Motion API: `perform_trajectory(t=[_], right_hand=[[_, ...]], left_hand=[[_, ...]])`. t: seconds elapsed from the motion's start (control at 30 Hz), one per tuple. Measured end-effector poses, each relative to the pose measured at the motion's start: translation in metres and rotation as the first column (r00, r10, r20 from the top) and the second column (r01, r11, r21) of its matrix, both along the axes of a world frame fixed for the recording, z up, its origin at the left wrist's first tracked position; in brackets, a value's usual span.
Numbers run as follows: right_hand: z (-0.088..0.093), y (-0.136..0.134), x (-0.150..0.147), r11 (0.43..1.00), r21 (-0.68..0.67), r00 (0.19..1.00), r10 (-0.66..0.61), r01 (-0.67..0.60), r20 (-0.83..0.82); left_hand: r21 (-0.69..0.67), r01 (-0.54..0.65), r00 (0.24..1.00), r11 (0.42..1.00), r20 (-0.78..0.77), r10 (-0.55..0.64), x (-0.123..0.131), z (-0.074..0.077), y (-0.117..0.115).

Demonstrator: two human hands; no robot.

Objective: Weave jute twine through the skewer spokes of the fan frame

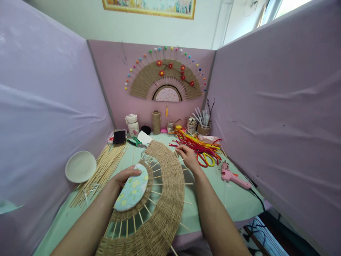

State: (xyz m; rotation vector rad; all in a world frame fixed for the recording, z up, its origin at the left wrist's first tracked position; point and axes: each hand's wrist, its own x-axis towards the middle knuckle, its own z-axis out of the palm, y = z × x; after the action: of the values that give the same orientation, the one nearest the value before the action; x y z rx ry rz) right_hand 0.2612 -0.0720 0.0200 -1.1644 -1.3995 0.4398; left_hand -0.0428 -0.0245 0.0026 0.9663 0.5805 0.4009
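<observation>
A fan-shaped piece of woven cord [174, 185] on thin wooden sticks lies tilted at the front of the table. Its half-round centre pad [135, 188] is light blue with a yellow and green pattern. My left hand [126, 176] grips that pad at its upper left, thumb on top and the other fingers hidden beneath. At the fan's upper right edge, my right hand [185, 154] pinches the end of one stick [175, 150] between thumb and fingers. Several other stick ends poke out past the woven band's outer edge.
Loose wooden sticks [106, 165] and a white plate [80, 166] are at left. Green-handled pliers [135, 142] lie behind the fan. Coloured pipe cleaners [191, 142], scissors [209, 159] and a pink glue gun [234, 177] are at right. A finished fan [144, 80] hangs behind.
</observation>
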Motion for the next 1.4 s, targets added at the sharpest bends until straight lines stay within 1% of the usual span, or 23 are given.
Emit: perform_trajectory(t=[0.17, 0.47, 0.67, 0.9, 1.03, 1.1, 1.23, 1.4], right_hand=[[-0.001, 0.002, 0.003, 0.997, 0.081, 0.997, -0.016, 0.010, 0.075], [0.000, 0.002, 0.005, 0.985, 0.132, 0.987, -0.122, 0.108, 0.106], [-0.001, 0.005, 0.006, 0.981, 0.171, 0.990, -0.105, 0.088, 0.095], [0.001, 0.002, 0.004, 0.993, 0.072, 0.995, -0.098, 0.097, 0.005], [0.002, 0.002, 0.004, 0.997, 0.040, 0.997, -0.069, 0.070, -0.016], [0.002, 0.003, 0.003, 0.999, 0.003, 0.998, -0.051, 0.051, -0.022], [-0.001, 0.006, 0.002, 0.993, -0.116, 0.999, -0.014, 0.009, -0.043], [-0.009, 0.009, 0.001, 0.984, -0.174, 0.998, 0.026, -0.036, -0.058]], left_hand=[[-0.006, 0.007, 1.000, 1.000, -0.009, -0.007, -0.001, -0.004, 0.001], [0.010, 0.017, 1.000, 1.000, -0.026, -0.017, 0.002, -0.009, -0.002], [0.021, 0.093, 0.996, 0.995, -0.012, -0.093, 0.010, -0.007, -0.006], [0.009, 0.121, 0.992, 0.993, -0.028, -0.120, 0.014, -0.004, -0.011], [0.005, 0.100, 0.994, 0.995, -0.036, -0.100, 0.015, -0.005, -0.011], [0.005, 0.106, 0.994, 0.994, -0.037, -0.106, 0.015, -0.007, -0.011], [-0.001, 0.116, 0.993, 0.993, -0.035, -0.116, 0.015, -0.009, -0.009], [0.006, 0.106, 0.993, 0.994, -0.056, -0.105, 0.014, -0.009, -0.011]])
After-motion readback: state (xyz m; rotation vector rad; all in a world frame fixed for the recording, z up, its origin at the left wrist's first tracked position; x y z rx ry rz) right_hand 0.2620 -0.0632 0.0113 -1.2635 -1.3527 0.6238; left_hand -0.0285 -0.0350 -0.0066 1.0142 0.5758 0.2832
